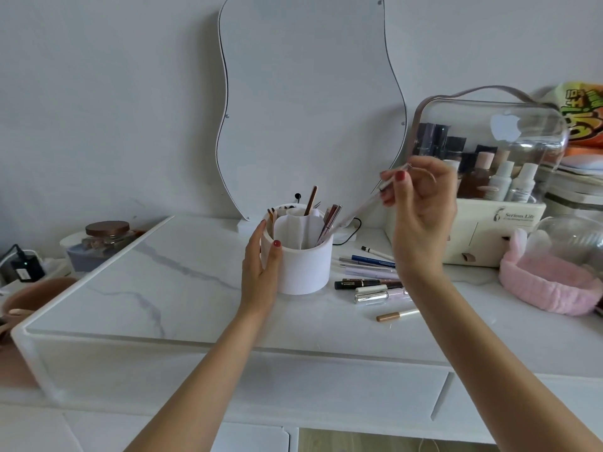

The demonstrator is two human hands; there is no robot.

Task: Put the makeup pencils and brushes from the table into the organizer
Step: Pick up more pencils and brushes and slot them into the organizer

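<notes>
The left hand (261, 265) grips the white organizer (303, 269) at its 9 o'clock side, thumb on the front wall, fingers curled behind. Brushes and pencils stand in its compartments. At its 2 o'clock the raised right hand (421, 203) pinches a pale pencil (359, 207) in its fingertips, lower end near the rim. Loose pencils (368, 272) lie on the table (163, 288) at 3 to 4 o'clock

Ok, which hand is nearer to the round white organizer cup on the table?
Left. The left hand grips the left side of the round white organizer; the right hand is above and right of it, pinching a pale slim pencil.
</notes>
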